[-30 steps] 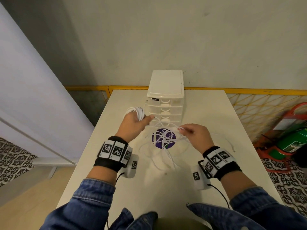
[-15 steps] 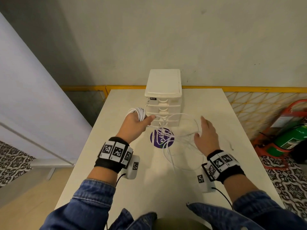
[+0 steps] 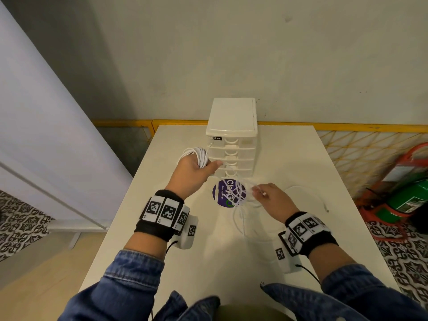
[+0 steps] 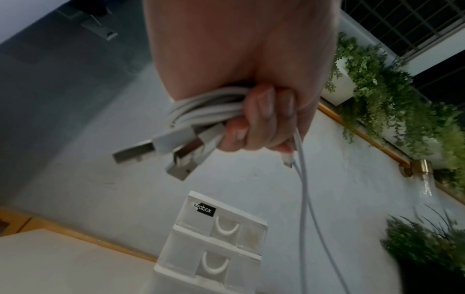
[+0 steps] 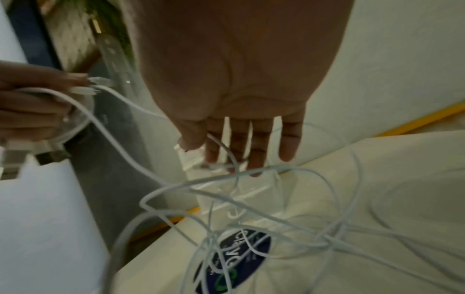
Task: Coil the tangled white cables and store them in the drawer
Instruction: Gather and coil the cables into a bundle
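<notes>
My left hand (image 3: 193, 173) grips a coil of white cable (image 3: 197, 155) just left of the white drawer unit (image 3: 231, 135). In the left wrist view its fingers (image 4: 264, 117) curl round the coil (image 4: 201, 107), and two USB plugs (image 4: 141, 149) stick out. A strand runs from the coil to my right hand (image 3: 269, 199), which pinches it between thumb and forefinger (image 5: 193, 139) above the tangled white cables (image 3: 240, 205) on the table. All the drawers (image 4: 214, 238) look closed.
A purple round sticker (image 3: 225, 193) lies under the tangle. A loose cable end (image 3: 324, 208) trails toward the table's right edge. A yellow lattice rail (image 3: 361, 156) and a green extinguisher (image 3: 412, 198) stand at the right. The wall is close behind the drawer unit.
Half a second ago my right hand was spread open out to the right. It has come back in beside the sticker and taken a strand. My left hand has kept the coil in place.
</notes>
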